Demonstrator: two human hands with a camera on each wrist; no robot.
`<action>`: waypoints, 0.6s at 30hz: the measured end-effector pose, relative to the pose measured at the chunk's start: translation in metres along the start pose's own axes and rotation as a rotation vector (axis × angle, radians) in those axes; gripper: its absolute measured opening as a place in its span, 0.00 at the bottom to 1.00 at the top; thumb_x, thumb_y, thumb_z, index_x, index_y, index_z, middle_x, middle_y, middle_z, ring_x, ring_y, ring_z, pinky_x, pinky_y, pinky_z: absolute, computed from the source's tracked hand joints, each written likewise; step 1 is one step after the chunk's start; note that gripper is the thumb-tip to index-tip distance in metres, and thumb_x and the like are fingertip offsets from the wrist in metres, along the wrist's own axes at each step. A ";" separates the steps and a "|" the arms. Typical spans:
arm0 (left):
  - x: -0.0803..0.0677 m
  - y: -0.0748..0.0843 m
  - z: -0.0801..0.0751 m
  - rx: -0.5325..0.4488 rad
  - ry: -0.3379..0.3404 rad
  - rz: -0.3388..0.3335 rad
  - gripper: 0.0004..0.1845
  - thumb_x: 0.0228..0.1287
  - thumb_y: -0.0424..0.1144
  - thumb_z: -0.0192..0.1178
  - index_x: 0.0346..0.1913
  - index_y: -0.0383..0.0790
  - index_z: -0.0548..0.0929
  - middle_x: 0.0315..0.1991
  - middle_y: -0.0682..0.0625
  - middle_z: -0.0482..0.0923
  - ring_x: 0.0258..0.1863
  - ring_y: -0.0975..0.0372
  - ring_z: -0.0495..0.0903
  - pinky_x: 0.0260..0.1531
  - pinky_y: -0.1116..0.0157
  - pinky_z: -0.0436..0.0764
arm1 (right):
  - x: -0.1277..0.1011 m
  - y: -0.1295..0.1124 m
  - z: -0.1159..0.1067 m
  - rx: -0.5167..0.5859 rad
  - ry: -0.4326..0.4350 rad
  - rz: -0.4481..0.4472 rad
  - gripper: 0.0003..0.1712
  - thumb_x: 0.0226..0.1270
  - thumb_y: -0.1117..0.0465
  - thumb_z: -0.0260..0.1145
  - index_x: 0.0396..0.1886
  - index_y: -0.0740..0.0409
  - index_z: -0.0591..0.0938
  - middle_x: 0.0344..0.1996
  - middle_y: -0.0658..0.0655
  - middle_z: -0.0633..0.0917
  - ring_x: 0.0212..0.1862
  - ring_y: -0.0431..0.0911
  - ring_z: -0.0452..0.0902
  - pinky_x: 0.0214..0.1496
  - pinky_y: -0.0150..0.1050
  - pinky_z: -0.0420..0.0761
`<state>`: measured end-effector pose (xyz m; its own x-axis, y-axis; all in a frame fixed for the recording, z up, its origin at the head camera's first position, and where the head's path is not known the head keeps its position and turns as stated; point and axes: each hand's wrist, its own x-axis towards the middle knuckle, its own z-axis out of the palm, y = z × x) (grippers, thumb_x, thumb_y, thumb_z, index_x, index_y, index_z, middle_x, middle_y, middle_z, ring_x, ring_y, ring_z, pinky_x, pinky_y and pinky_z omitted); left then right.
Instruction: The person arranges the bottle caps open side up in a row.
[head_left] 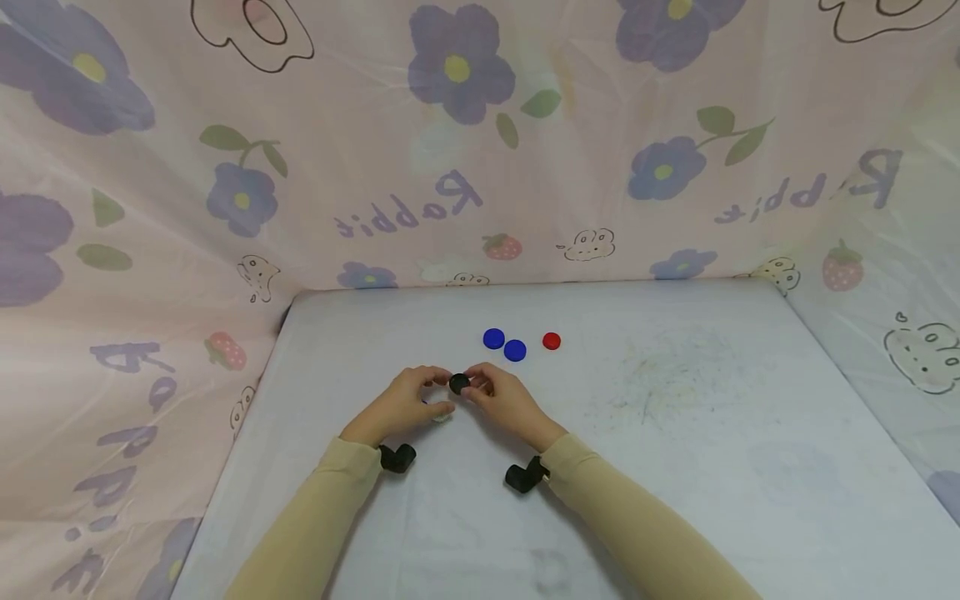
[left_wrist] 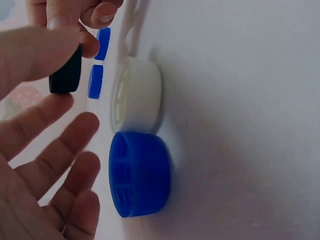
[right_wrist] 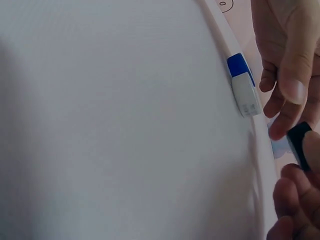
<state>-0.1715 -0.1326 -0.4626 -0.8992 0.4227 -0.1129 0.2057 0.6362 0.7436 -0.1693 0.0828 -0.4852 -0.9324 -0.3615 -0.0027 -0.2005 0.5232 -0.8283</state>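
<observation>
The right hand (head_left: 504,397) pinches a black cap (head_left: 459,384) between thumb and fingers, raised above the table (head_left: 697,467). The left hand (head_left: 408,398) is spread, thumb well apart from the fingers, with a fingertip right at the black cap's left side; whether it touches I cannot tell. Nearer the person than the black cap and to its left, partly hidden by the left hand in the head view, a white cap (left_wrist: 142,95) and a deep blue cap (left_wrist: 150,175) lie side by side, hollow sides up. Beyond the black cap and to its right are two flat blue caps (head_left: 493,338), close together, then a red cap (head_left: 551,341) farther right. Behind the black cap rises a flower-printed cloth (head_left: 300,200).
</observation>
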 end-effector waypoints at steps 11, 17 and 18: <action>-0.004 -0.001 0.006 0.233 -0.038 -0.035 0.26 0.49 0.50 0.75 0.53 0.53 0.82 0.53 0.53 0.74 0.56 0.53 0.65 0.56 0.49 0.62 | -0.002 0.004 0.000 -0.147 -0.101 -0.005 0.14 0.67 0.52 0.67 0.50 0.49 0.80 0.32 0.43 0.79 0.35 0.39 0.74 0.40 0.36 0.75; -0.008 0.003 0.008 0.240 -0.054 -0.059 0.25 0.48 0.48 0.75 0.52 0.52 0.82 0.53 0.52 0.71 0.56 0.52 0.64 0.53 0.51 0.64 | -0.004 0.005 0.001 -0.173 -0.126 -0.016 0.14 0.67 0.53 0.67 0.49 0.51 0.81 0.32 0.43 0.79 0.35 0.39 0.74 0.40 0.35 0.75; -0.008 0.003 0.008 0.244 -0.053 -0.055 0.25 0.49 0.48 0.75 0.51 0.51 0.82 0.53 0.52 0.71 0.55 0.52 0.64 0.53 0.51 0.64 | -0.004 0.005 0.001 -0.172 -0.128 -0.022 0.14 0.67 0.53 0.67 0.49 0.51 0.81 0.32 0.43 0.79 0.35 0.39 0.74 0.40 0.36 0.75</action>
<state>-0.1607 -0.1290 -0.4649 -0.8916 0.4122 -0.1875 0.2501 0.7933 0.5551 -0.1663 0.0863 -0.4901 -0.8837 -0.4633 -0.0662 -0.2784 0.6341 -0.7214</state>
